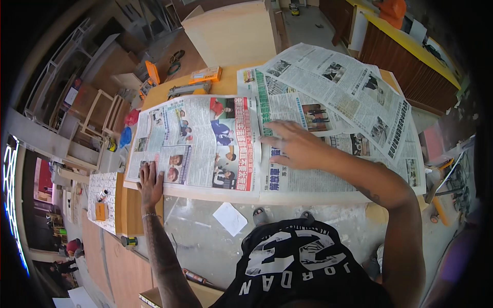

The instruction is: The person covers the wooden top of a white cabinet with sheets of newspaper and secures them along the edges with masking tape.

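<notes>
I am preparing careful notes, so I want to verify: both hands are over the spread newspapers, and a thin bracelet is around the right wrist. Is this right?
Not fully: the head view shows the thin bracelet around the wrist of the left hand. Both it and the right hand are over the spread newspapers.

Newspaper sheets: dense small print, large red headline. Black shirt: white lettering, big white number.

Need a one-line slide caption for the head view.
Left hand and right hand over newspaper sheets spread across a wooden table.
</notes>
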Demonstrator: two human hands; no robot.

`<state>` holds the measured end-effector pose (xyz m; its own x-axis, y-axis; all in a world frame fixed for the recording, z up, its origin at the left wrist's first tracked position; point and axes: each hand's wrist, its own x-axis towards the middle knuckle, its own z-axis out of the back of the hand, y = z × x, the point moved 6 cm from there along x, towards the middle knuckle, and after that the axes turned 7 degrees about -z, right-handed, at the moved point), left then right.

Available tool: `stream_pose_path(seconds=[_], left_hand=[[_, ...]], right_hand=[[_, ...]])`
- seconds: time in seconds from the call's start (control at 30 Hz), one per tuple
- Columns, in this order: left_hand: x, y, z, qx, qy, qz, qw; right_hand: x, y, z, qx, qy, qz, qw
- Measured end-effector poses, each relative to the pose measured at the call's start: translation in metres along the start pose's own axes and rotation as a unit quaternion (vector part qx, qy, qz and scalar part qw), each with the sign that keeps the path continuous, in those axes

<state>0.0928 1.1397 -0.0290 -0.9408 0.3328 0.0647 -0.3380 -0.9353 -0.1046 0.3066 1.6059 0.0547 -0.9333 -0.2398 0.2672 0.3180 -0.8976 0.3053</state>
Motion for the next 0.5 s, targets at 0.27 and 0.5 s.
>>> stream_pose_path(seconds=[0.27, 0.5], left_hand=[[0.004, 0.011, 0.014, -0.01, -0.007, 0.005, 1.0], [0.002, 0.03, 0.008, -0.008, -0.028, 0.003, 1.0]], right_hand=[[0.039, 0.013, -0.025, 0.067, -0.07, -0.131, 0.987], [0.071, 0.006, -0.078, 0.14, 0.172, -0.388, 0.895]])
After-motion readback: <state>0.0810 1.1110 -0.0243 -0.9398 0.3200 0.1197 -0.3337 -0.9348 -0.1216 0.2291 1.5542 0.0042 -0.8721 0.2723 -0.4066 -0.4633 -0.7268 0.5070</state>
